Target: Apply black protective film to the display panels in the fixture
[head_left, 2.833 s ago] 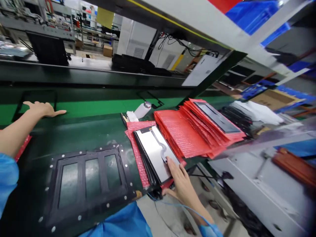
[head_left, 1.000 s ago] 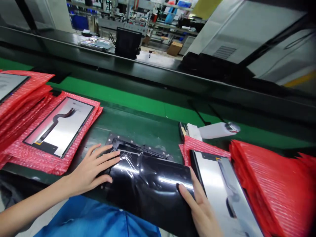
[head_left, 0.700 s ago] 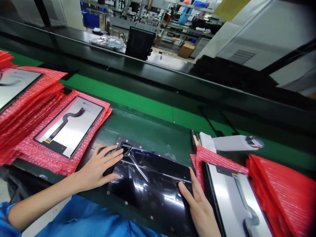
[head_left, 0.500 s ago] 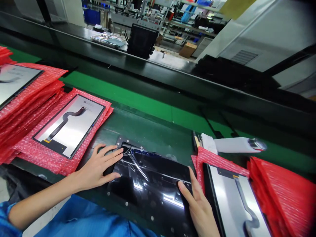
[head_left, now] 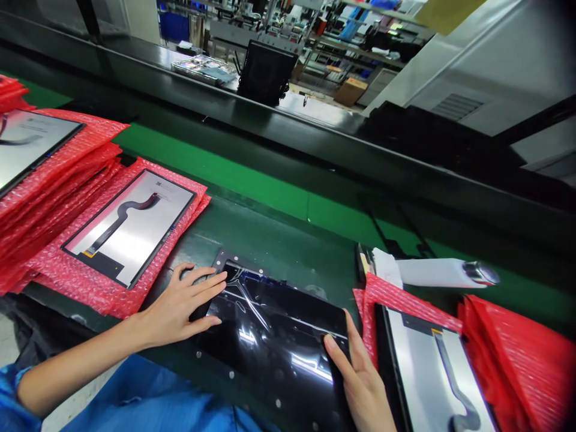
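Dark green benchtop (head_left: 265, 231) stretches beneath your work. Your left hand (head_left: 175, 309) lies spread, its fingertips resting on the left end of the glossy black display panel (head_left: 274, 342); your right hand (head_left: 364, 381) grasps the opposite end between thumb and fingers. The panel sits in front of you, over a black fixture frame (head_left: 219, 261) dotted with pale studs.

To your left, a silver-backed screen (head_left: 135, 231) lies on red bubble wrap (head_left: 108, 297), beside a taller red stack. On your right are another silver-backed screen (head_left: 436, 366), red pouches (head_left: 517, 354) and a white bottle (head_left: 434, 273). Farther out run a bright green strip (head_left: 211, 165) and a dark ledge (head_left: 288, 141), then a cardboard box (head_left: 351, 92) and cluttered shelving (head_left: 355, 54).
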A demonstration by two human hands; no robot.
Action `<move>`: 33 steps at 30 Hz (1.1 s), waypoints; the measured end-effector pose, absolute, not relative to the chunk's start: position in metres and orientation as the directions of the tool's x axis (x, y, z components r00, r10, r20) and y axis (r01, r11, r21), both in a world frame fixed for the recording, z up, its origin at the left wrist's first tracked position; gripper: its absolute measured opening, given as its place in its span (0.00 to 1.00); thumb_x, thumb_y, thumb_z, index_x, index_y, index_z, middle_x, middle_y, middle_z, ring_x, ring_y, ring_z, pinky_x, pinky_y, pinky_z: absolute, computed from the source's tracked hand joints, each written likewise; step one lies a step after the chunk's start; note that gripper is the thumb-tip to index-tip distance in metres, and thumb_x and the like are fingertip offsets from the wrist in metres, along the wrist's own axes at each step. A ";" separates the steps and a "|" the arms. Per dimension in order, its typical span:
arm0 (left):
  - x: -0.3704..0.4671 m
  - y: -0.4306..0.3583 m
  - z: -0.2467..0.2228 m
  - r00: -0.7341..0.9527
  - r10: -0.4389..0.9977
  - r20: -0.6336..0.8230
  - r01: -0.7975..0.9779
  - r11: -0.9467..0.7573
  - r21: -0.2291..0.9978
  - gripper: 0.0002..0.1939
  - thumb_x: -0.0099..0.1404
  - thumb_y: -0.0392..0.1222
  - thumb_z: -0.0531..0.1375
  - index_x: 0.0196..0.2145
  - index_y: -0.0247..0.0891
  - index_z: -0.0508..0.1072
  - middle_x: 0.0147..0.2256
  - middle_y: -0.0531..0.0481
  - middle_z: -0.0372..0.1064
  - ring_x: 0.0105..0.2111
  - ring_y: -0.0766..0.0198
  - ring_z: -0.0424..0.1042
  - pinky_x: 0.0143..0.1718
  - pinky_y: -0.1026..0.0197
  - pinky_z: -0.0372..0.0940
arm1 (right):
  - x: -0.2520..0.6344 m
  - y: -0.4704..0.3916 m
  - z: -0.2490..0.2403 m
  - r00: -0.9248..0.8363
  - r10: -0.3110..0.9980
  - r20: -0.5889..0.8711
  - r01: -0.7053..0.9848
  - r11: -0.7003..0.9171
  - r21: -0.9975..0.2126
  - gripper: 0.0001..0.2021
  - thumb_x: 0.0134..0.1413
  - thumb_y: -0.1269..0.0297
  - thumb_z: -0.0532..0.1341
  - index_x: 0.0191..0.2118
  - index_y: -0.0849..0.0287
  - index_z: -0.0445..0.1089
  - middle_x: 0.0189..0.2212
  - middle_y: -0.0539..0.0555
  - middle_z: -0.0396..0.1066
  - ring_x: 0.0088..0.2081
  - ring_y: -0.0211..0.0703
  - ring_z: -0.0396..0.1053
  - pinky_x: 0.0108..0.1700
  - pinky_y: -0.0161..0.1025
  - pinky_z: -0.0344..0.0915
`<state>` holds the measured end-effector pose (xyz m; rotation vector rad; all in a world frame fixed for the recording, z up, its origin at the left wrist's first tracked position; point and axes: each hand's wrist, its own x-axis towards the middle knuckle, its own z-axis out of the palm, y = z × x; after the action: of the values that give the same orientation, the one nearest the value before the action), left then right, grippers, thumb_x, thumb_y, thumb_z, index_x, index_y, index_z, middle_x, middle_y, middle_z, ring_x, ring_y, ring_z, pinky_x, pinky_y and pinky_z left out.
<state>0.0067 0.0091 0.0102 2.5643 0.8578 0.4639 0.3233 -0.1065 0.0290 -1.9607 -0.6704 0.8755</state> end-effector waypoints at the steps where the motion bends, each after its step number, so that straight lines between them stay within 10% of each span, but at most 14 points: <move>1: 0.007 0.009 0.010 0.758 0.627 0.181 0.496 -0.734 0.464 0.33 0.70 0.52 0.57 0.68 0.46 0.52 0.65 0.44 0.58 0.65 0.50 0.55 0.64 0.37 0.46 | 0.323 -0.107 0.029 0.613 0.723 -0.318 0.117 -0.481 -0.869 0.51 0.45 0.41 0.67 0.71 0.53 0.48 0.71 0.48 0.45 0.71 0.50 0.39 0.71 0.46 0.35; 10: 0.005 0.010 0.005 0.684 0.710 0.168 0.559 -0.658 0.504 0.23 0.72 0.44 0.54 0.64 0.49 0.62 0.71 0.45 0.40 0.71 0.45 0.34 0.65 0.33 0.48 | 0.315 -0.108 0.034 0.622 0.716 -0.316 0.129 -0.492 -0.861 0.47 0.47 0.43 0.67 0.70 0.51 0.50 0.71 0.48 0.46 0.71 0.50 0.40 0.70 0.46 0.37; 15: 0.006 0.012 0.006 0.704 0.686 0.184 0.518 -0.674 0.527 0.22 0.75 0.40 0.49 0.65 0.44 0.62 0.69 0.43 0.48 0.71 0.53 0.38 0.69 0.36 0.43 | 0.307 -0.109 0.037 0.650 0.692 -0.314 0.093 -0.482 -0.871 0.48 0.45 0.44 0.68 0.70 0.48 0.51 0.71 0.47 0.46 0.71 0.53 0.42 0.70 0.48 0.42; 23: 0.004 0.015 0.007 0.775 0.605 0.183 0.485 -0.755 0.442 0.27 0.72 0.38 0.53 0.66 0.48 0.58 0.71 0.43 0.36 0.71 0.46 0.33 0.68 0.32 0.40 | 0.300 -0.114 0.036 0.645 0.720 -0.255 0.149 -0.446 -0.883 0.44 0.52 0.45 0.66 0.71 0.49 0.50 0.70 0.49 0.50 0.69 0.55 0.48 0.70 0.50 0.45; 33: 0.001 0.014 0.025 0.856 0.517 0.003 0.485 -0.805 0.340 0.45 0.64 0.58 0.62 0.70 0.42 0.47 0.71 0.32 0.24 0.70 0.38 0.23 0.65 0.27 0.36 | 0.304 -0.115 0.024 0.719 0.654 -0.235 0.110 -0.442 -0.890 0.42 0.44 0.44 0.70 0.63 0.58 0.61 0.49 0.59 0.74 0.53 0.60 0.70 0.58 0.56 0.65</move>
<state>0.0010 0.0140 0.0249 2.7018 0.7522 0.1361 0.3038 -0.1147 0.0236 -1.9560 -0.5862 0.7069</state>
